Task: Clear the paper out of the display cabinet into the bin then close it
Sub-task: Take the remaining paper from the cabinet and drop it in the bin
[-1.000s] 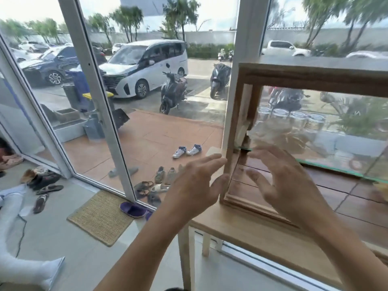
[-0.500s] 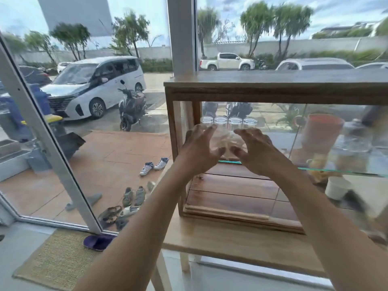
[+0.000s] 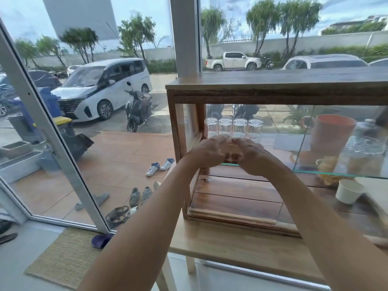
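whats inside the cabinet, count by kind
clear drinking glasses: 4
orange pitcher: 1
large glass jar: 1
white paper cup: 1
total: 7
Some blurred yellowish stuff near the jar is left out; I cannot tell what it is.

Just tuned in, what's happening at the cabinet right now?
Both hands, left hand and right hand, are together at the left end of the display cabinet, by the glass shelf in front of four upturned glasses. Whether they hold any paper cannot be told. No bin is visible.
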{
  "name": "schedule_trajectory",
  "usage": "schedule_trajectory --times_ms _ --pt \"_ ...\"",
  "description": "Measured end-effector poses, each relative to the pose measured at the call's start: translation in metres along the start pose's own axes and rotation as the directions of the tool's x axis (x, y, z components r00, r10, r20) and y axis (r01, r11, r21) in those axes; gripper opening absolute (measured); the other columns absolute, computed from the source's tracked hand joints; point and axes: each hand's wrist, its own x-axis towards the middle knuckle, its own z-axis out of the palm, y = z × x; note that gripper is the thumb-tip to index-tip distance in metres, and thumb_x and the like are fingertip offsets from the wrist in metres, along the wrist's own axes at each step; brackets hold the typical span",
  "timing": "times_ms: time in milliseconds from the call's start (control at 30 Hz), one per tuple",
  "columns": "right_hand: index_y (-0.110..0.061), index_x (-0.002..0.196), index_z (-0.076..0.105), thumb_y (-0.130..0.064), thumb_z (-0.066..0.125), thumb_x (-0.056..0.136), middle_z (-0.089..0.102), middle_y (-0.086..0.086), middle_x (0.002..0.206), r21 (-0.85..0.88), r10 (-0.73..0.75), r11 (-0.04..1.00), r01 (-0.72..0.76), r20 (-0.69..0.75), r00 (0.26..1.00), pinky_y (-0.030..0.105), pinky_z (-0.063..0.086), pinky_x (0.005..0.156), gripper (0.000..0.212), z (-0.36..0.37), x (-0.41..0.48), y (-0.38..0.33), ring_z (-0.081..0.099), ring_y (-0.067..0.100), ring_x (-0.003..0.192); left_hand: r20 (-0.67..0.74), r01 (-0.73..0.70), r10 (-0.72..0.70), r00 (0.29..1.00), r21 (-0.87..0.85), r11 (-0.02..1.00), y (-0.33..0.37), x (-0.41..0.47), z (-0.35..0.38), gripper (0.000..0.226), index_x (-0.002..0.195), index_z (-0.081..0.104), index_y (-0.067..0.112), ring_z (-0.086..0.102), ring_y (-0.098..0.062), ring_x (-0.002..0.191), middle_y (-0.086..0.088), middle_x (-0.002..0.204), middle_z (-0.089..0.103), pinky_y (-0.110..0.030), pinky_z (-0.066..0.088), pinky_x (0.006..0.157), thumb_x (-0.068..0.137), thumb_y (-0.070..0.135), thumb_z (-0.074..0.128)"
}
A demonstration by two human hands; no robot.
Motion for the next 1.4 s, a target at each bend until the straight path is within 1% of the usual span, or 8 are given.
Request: schedule_trajectory --times_ms 67,167,367,500,733,833,1267,1400 --pt "-0.025 0.141 0.043 -0.018 0.054 0.094 0.05 0.007 0.144 0.043 -0.048 0.998 0.051 -0.051 0.998 0.044 0.041 0.106 0.049 0.001 0.0 0.002 0.047 0.03 0.13 -0.087 -0.052 0.048 0.995 -0.043 0.998 -0.005 -0.001 0.005 0.035 0.12 0.066 0.018 0.069 -0.021 0.089 -0.005 0.102 0.074 -0.041 0.056 0.08 0.086 0.027 0.063" --pt "-0.017 0.128 0.057 -0.012 0.063 0.088 0.066 0.013 0.123 0.052 -0.125 0.989 0.135 -0.163 0.979 0.039 0.049 0.087 0.041 0.002 -0.004 0.001 0.061 0.032 0.109 -0.237 -0.098 0.073 0.969 -0.097 0.99 -0.005 -0.01 0.005 0.011 0.086 0.071 0.006 0.053 -0.012 0.057 -0.002 0.068 0.064 -0.031 0.04 0.06 0.087 0.015 0.065" --pt "-0.025 0.115 0.067 -0.021 0.069 0.087 0.07 -0.01 0.092 0.318 -0.21 0.917 0.242 -0.132 0.969 0.03 0.05 0.075 0.028 -0.007 -0.029 -0.008 0.066 0.011 0.084 -0.302 -0.132 0.043 0.952 -0.282 0.95 0.003 -0.062 -0.008 0.021 0.095 0.075 0.013 0.064 -0.02 0.072 -0.005 0.08 0.072 -0.029 0.047 0.065 0.091 0.032 0.067" --pt "-0.022 0.106 0.071 -0.012 0.069 0.086 0.076 -0.002 0.092 0.614 -0.335 0.74 0.273 -0.015 0.942 0.031 0.058 0.083 0.022 0.002 -0.056 -0.022 0.072 0.018 0.088 -0.29 -0.123 -0.031 0.956 -0.497 0.859 -0.011 -0.118 -0.009 0.009 0.097 0.077 0.021 0.064 -0.005 0.07 0.006 0.076 0.073 -0.019 0.049 0.062 0.09 0.023 0.071" --pt "-0.004 0.11 0.068 -0.011 0.065 0.088 0.073 0.017 0.094 0.788 -0.496 0.593 0.163 0.199 0.845 0.037 0.059 0.082 0.023 0.076 -0.079 -0.068 0.07 0.02 0.085 -0.276 -0.038 -0.192 0.942 -0.654 0.755 -0.069 -0.214 0.0 0.02 0.106 0.074 0.003 0.07 -0.037 0.085 -0.024 0.095 0.073 -0.045 0.057 0.078 0.09 0.014 0.069" --pt "-0.005 0.111 0.068 -0.015 0.065 0.09 0.073 0.009 0.09 0.807 -0.521 0.587 0.068 0.312 0.794 0.025 0.058 0.076 0.024 0.124 -0.079 -0.091 0.07 0.016 0.082 -0.256 0.028 -0.304 0.918 -0.721 0.692 -0.106 -0.253 0.01 0.023 0.105 0.073 0.0 0.067 -0.028 0.083 -0.023 0.093 0.071 -0.034 0.053 0.075 0.09 0.016 0.068" --pt "-0.001 0.109 0.067 -0.021 0.065 0.091 0.073 0.004 0.084 0.562 -0.307 0.704 -0.435 0.792 0.527 0.027 0.058 0.071 0.027 0.381 -0.102 -0.118 0.071 0.013 0.072 0.021 0.364 -0.802 0.597 -0.898 0.247 -0.265 -0.375 0.134 0.012 0.091 0.075 0.008 0.066 -0.007 0.064 0.003 0.072 0.073 -0.02 0.051 0.057 0.093 0.017 0.067" --pt "-0.005 0.107 0.07 -0.023 0.066 0.091 0.075 0.007 0.09 0.41 -0.154 0.709 -0.574 0.884 0.442 0.036 0.058 0.083 0.025 0.462 -0.118 -0.087 0.072 0.016 0.077 0.205 0.46 -0.867 0.454 -0.887 0.032 -0.313 -0.393 0.208 0.027 0.1 0.071 -0.004 0.063 -0.02 0.071 -0.013 0.086 0.069 -0.023 0.047 0.054 0.09 0.021 0.07"
